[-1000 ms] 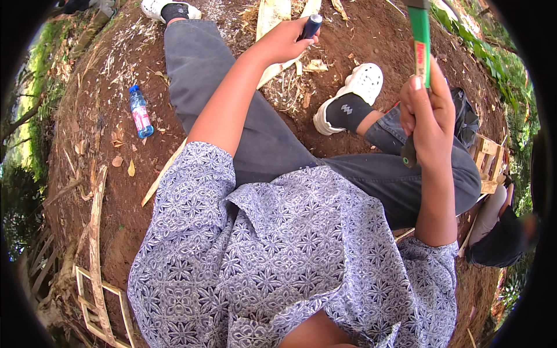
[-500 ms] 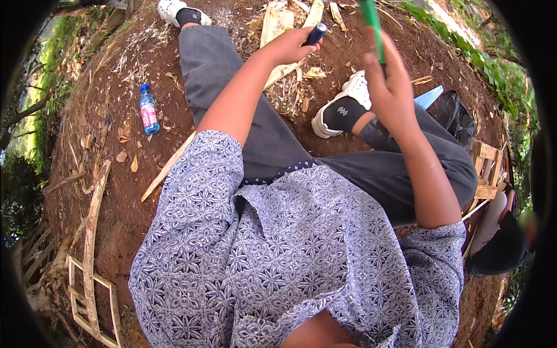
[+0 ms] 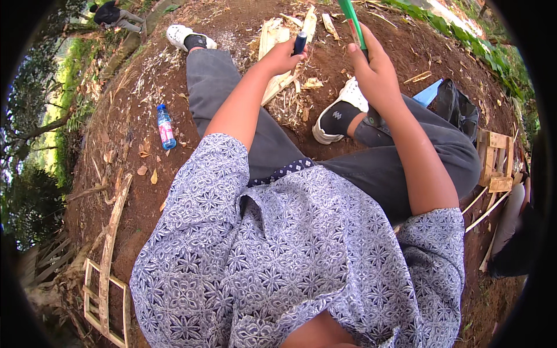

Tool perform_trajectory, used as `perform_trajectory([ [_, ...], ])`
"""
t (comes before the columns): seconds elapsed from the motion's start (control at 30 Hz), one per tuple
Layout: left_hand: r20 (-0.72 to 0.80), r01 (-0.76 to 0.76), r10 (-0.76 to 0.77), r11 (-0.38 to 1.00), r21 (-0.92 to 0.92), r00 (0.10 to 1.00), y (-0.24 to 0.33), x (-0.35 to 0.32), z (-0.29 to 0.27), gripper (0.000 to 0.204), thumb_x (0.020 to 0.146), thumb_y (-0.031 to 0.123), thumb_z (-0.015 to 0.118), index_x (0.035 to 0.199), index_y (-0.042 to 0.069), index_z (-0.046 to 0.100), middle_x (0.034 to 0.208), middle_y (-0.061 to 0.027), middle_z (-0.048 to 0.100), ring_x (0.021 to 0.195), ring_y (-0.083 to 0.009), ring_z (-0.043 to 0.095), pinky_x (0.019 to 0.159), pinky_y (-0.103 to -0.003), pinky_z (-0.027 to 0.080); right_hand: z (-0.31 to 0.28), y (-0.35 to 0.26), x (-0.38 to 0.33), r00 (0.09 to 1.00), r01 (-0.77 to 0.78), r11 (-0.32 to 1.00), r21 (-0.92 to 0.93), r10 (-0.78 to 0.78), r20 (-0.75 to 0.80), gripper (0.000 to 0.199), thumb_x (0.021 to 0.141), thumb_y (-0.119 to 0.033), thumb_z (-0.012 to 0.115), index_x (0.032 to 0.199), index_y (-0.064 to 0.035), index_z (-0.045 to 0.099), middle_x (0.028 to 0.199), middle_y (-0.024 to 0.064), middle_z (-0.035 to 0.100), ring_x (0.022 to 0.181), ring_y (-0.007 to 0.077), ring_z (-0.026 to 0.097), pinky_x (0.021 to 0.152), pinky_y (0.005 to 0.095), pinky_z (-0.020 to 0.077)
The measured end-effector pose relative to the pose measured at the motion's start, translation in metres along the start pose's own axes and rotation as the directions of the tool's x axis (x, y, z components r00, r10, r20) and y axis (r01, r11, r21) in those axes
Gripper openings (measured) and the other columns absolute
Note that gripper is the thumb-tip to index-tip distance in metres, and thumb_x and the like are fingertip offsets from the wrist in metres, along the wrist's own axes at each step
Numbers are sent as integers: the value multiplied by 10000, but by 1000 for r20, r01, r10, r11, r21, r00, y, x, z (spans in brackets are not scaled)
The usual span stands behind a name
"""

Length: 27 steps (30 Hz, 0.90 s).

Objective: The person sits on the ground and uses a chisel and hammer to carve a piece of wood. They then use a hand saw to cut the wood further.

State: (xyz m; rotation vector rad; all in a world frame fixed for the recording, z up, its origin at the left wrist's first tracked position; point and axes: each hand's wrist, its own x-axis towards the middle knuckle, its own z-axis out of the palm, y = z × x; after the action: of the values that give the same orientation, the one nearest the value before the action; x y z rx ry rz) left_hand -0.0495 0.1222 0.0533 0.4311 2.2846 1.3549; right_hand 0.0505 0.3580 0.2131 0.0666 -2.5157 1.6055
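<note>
My left hand (image 3: 279,60) grips a dark blue tool handle (image 3: 299,43) with a pale metal-looking cap; its lower end is hidden by the fingers. It is held over split lengths of pale wood (image 3: 272,36) on the ground, between my feet. To the right and higher, my right hand (image 3: 376,74) is closed round the green handle of a tool (image 3: 353,22), whose far end runs out of the picture at the top. The two tools are apart.
Wood chips are scattered around on brown soil. A water bottle (image 3: 166,129) lies at left, above a wooden frame (image 3: 89,297). On the right are a blue flat piece (image 3: 428,93), a black plastic bag (image 3: 458,109) and a slatted wooden piece (image 3: 498,165). Another person (image 3: 109,15) is far left.
My right hand and the green-handled tool have moved slightly left. My left hand, still holding the dark blue handle, has shifted left and a little lower. The view has shifted too.
</note>
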Motion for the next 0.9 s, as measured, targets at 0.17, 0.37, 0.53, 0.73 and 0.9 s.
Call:
perform_trajectory([
  [0.17, -105, 54, -26, 961, 271, 994, 10, 9, 1, 300, 954, 169, 703, 1222, 55, 635, 1113, -95, 753, 1106, -220, 702, 985, -374, 523, 7, 30, 7, 978, -20, 981, -191, 59, 198, 482, 1011, -224, 549, 1480, -128, 489, 976, 258, 699, 881, 421, 691, 791, 485, 519],
  [0.37, -105, 71, -35, 928, 365, 994, 25, 14, 12, 369, 937, 276, 757, 1203, 38, 660, 1104, -156, 746, 1063, -294, 712, 934, -410, 536, -1, -2, 0, 997, -11, 998, -67, 15, 73, 455, 987, -213, 553, 1425, -93, 528, 966, 262, 703, 915, 425, 697, 802, 500, 525],
  [0.53, 5, -19, 18, 937, 347, 1000, 11, 21, 6, 371, 953, 301, 732, 1212, 50, 645, 1109, -150, 736, 1051, -263, 707, 939, -399, 532, 10, 10, 10, 990, -44, 989, -139, 62, 127, 392, 1005, -251, 555, 1341, -48, 570, 944, 261, 702, 890, 420, 699, 790, 496, 523],
  [0.73, 76, -45, 20, 937, 348, 997, 5, 38, 9, 366, 973, 286, 721, 1260, 72, 645, 1158, -104, 742, 1096, -238, 709, 959, -411, 537, 2, 43, 18, 991, -27, 979, -200, 52, 119, 374, 1028, -195, 548, 1386, -89, 559, 822, 49, 600, 635, 126, 542, 574, 303, 458],
  [0.9, 78, -91, 73, 959, 267, 994, -28, 55, 2, 319, 948, 296, 737, 1213, 123, 691, 1037, -120, 755, 965, -262, 731, 882, -409, 562, 10, 34, 19, 858, -429, 900, -72, 432, 279, 375, 1061, -257, 575, 1403, -105, 549, 733, -49, 501, 578, 42, 426, 512, 241, 364],
])
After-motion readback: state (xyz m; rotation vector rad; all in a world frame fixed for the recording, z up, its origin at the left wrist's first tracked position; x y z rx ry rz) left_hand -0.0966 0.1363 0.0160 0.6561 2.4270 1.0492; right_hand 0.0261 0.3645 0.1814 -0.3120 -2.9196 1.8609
